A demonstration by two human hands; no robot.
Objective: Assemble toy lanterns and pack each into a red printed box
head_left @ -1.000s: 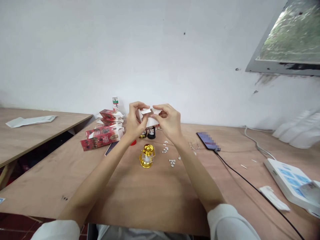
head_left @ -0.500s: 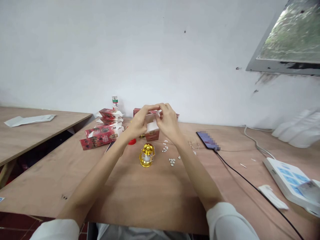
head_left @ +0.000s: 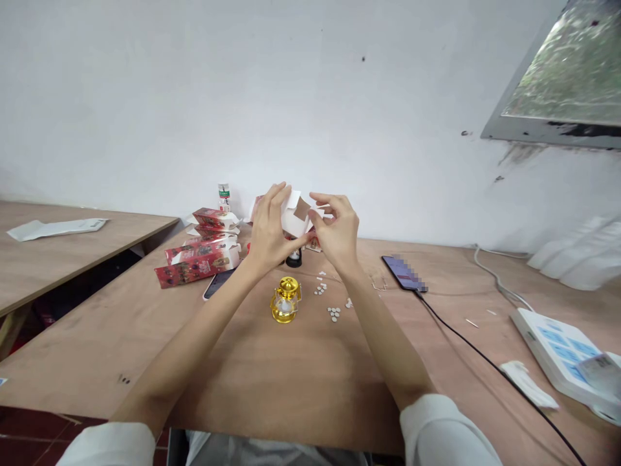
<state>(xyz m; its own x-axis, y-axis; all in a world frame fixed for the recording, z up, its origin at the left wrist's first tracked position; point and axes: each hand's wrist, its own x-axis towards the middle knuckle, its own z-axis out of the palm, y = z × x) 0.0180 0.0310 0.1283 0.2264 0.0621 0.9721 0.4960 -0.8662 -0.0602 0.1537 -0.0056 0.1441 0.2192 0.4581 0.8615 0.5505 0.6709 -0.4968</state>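
Both hands (head_left: 297, 228) raised w/ box (head_left: 295, 224).

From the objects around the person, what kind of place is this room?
Probably a small workshop or packing room: several red printed cartons lie on a plain wooden table, a gold lantern stands beside small white discs, and both hands hold an open box.

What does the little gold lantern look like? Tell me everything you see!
The gold lantern is shiny, like metal or shiny plastic. It has a round, domed top, a wide round base, and a clear-looking middle with something whitish inside. Thin bars or handles curve at its sides. It stands upright on the wooden table, between the two forearms, and neither hand touches it.
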